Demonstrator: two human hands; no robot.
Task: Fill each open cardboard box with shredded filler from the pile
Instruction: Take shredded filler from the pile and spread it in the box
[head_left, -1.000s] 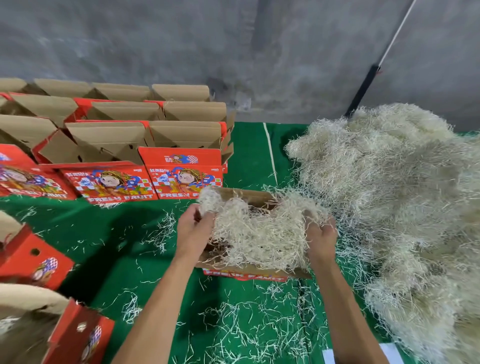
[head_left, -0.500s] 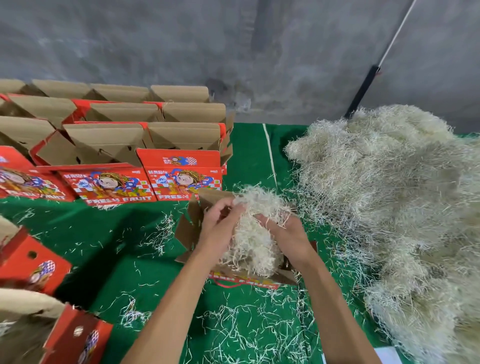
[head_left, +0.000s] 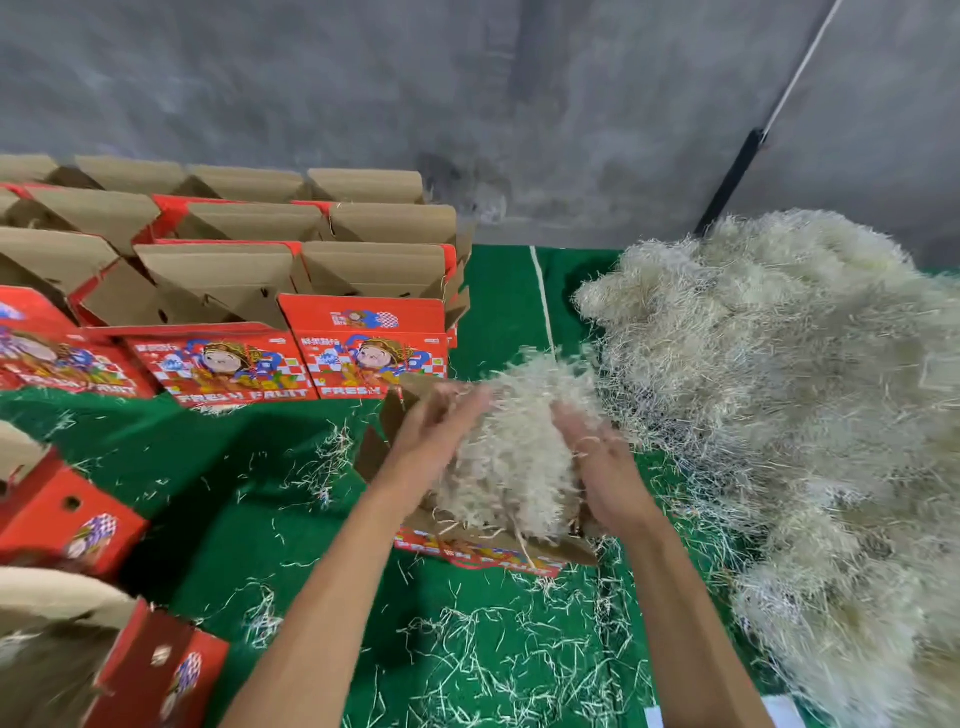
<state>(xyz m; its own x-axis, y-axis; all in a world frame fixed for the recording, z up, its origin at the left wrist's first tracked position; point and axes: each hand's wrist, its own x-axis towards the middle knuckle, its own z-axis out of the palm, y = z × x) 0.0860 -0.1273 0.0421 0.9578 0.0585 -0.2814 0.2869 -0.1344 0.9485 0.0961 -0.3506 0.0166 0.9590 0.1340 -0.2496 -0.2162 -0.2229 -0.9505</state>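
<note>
Filler wad (head_left: 511, 457) overtopping box rim (head_left: 498, 545)

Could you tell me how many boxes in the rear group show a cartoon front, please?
3: left-edge box, cut off; middle box; right box, behind the left hand. Others may be out of view leftward.

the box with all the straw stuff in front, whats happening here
A person is packing shredded filler into an open cardboard box on the green table. The left hand and right hand press the wad from either side. The big pile sits to the right; more open boxes wait behind.
</note>
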